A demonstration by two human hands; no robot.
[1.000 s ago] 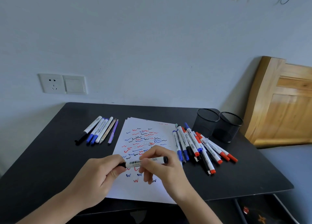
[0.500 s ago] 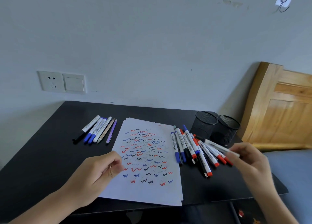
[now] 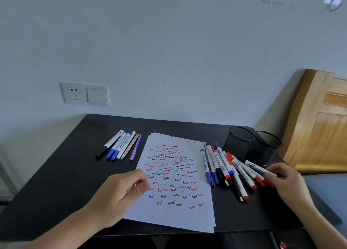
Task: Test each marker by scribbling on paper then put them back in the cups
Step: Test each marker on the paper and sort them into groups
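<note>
**Operator:** What could trip me up here?

**Spotter:** Your right hand (image 3: pixel 285 181) pinches the white marker (image 3: pixel 260 169) by its near end, low over the right edge of the marker pile (image 3: pixel 225 170). Let go there and I judge it gets lost among the others, so you may test one twice or miss one. The left mesh cup (image 3: pixel 237 149) and the right mesh cup (image 3: pixel 266 155) stand just behind the pile and look light. A sideways knock from your knuckles could tip either.

**Operator:** And my left?

**Spotter:** Your left hand (image 3: pixel 124 190) rests on the left edge of the paper (image 3: pixel 180 217), fingers loosely curled, with nothing in it that I can see. Lift it and the loose sheets could slide on the dark surface (image 3: pixel 56 183).

**Operator:** How does the marker look?

**Spotter:** It has a slim white barrel with dark print, and its far end points toward the cups. I cannot tell whether it is capped. Both cups seem empty. A row of pens (image 3: pixel 120 145) lies left of the paper, well apart from the pile.
</note>
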